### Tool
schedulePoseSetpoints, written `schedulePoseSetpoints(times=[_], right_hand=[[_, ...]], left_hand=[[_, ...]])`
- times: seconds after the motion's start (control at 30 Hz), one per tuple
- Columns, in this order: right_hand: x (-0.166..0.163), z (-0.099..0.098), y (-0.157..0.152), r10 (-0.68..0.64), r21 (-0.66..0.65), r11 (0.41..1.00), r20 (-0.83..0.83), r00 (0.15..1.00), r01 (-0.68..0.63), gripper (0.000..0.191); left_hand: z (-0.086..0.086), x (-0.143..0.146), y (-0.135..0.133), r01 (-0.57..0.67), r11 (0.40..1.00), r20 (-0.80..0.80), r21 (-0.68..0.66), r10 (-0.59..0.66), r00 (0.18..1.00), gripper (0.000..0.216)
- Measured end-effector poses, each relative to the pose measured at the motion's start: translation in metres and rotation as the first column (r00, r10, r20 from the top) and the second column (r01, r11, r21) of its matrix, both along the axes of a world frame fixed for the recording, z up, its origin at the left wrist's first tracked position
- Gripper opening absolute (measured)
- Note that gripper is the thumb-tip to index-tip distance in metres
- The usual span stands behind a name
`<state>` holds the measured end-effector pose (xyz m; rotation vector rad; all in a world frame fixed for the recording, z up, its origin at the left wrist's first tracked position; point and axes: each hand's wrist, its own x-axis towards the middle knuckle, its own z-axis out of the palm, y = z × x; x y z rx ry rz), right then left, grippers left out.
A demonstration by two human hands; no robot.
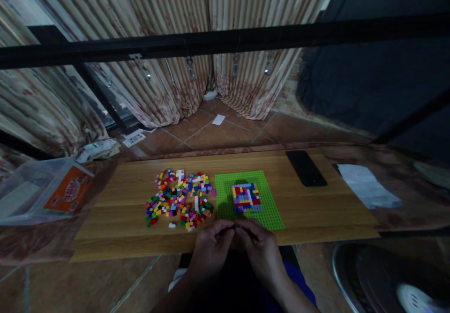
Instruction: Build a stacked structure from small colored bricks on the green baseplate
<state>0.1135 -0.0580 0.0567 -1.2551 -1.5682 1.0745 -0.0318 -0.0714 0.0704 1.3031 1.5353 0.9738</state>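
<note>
My left hand (211, 247) and my right hand (262, 249) meet at the near edge of a wooden board (316, 210), fingers pinched together on a small dark piece (235, 227) that I cannot make out. Just beyond them lies a green baseplate (225, 200) with a small multicoloured block build (246, 197) on it. Left of the plate is a heap of several loose coloured bricks (179, 198).
A black phone (305, 167) lies at the board's far right, with a white paper (367, 186) beyond it. A clear plastic bag with an orange label (52, 191) sits at the left. A black bar (225, 41) crosses overhead; curtains hang behind.
</note>
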Motion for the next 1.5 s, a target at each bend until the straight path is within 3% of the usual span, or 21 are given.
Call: schedulePoseSetpoints(times=[0.4, 0.6, 0.9, 1.1, 1.5], right_hand=[[0.016, -0.002, 0.006, -0.143, 0.203, 0.971, 0.086, 0.986, 0.123, 0.018], [0.038, -0.009, 0.034, -0.272, 0.181, 0.954, 0.175, 0.946, 0.241, 0.027], [0.045, -0.014, 0.066, -0.342, 0.098, 0.94, 0.245, 0.907, 0.328, 0.032], [0.041, -0.013, 0.068, -0.359, 0.044, 0.931, 0.274, 0.892, 0.361, 0.032], [0.038, -0.015, 0.069, -0.379, 0.081, 0.924, 0.329, 0.865, 0.374, 0.035]], left_hand=[[-0.002, 0.023, 0.009, -0.044, 0.999, 0.033, -0.031, 0.045, 0.998, 0.016], [-0.006, 0.017, 0.011, -0.044, 0.999, -0.005, 0.001, 0.044, 0.999, 0.015], [-0.033, -0.003, 0.009, -0.043, 0.995, -0.085, 0.091, 0.05, 0.995, 0.015], [-0.034, -0.005, 0.01, -0.031, 0.991, -0.112, 0.129, 0.046, 0.993, 0.014], [-0.03, -0.005, 0.01, -0.034, 0.996, -0.104, 0.085, 0.043, 0.994, 0.012]])
